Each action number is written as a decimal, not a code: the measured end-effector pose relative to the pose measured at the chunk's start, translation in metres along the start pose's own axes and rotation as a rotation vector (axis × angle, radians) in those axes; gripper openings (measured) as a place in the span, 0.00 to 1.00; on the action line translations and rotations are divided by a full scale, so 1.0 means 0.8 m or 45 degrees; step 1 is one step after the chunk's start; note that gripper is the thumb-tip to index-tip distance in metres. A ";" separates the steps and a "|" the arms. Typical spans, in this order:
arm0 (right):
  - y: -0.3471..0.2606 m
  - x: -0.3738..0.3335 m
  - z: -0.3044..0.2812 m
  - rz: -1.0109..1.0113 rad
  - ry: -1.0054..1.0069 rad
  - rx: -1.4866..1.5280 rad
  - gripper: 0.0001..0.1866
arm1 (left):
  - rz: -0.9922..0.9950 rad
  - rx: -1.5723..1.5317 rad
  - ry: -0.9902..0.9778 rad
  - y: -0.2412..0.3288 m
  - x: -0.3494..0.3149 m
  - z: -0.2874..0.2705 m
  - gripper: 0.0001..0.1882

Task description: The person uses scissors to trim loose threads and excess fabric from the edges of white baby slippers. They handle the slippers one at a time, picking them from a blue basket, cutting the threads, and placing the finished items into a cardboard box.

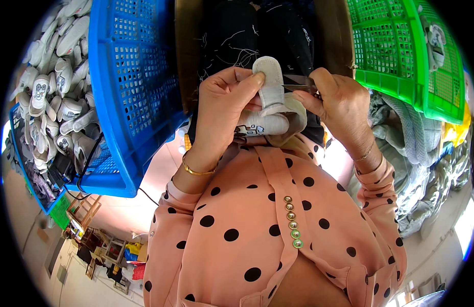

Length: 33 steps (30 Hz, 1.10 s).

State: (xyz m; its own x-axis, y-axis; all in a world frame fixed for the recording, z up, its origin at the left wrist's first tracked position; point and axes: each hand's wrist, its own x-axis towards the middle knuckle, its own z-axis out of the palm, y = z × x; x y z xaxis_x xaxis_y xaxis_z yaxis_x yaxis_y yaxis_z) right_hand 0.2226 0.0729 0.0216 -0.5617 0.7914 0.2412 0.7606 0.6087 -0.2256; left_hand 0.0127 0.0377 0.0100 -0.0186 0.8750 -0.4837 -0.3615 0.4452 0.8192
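Observation:
My left hand (224, 100) is closed on a small pale grey fabric shoe (272, 97), thumb on its flat upright end and fingers behind. A printed cartoon drawing shows on the shoe's rounded lower part. Close to the shoe's right side, my right hand (344, 97) grips a pair of scissors (298, 82), thumb and forefinger bent round the handles. The thin blades point left at the shoe's edge; whether they touch it I cannot tell. Loose white threads (242, 51) lie on the dark trousers over my lap.
A tall blue plastic basket (137, 77) stands at my left, beside a heap of similar pale shoes (63, 77). At my right is a green plastic basket (388, 46) with grey fabric (405, 133) bundled below it. Wooden stools (83, 212) stand farther off at the lower left.

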 end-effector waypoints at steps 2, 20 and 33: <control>0.000 0.002 0.000 -0.047 0.014 -0.028 0.23 | 0.000 0.000 0.002 0.000 -0.003 0.000 0.06; -0.003 0.008 -0.011 -0.079 -0.086 0.061 0.21 | -0.037 -0.134 -0.074 -0.004 -0.010 0.000 0.05; -0.020 0.004 0.016 0.267 0.035 0.690 0.20 | -0.009 -0.030 -0.097 -0.011 -0.014 0.000 0.07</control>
State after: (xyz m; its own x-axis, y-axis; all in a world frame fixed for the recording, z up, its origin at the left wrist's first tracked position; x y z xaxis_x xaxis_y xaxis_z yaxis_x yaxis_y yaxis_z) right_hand 0.2039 0.0665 0.0137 -0.4031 0.9007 0.1624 0.5753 0.3873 -0.7204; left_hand 0.0161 0.0241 0.0080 0.0546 0.8842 -0.4640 -0.3832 0.4477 0.8079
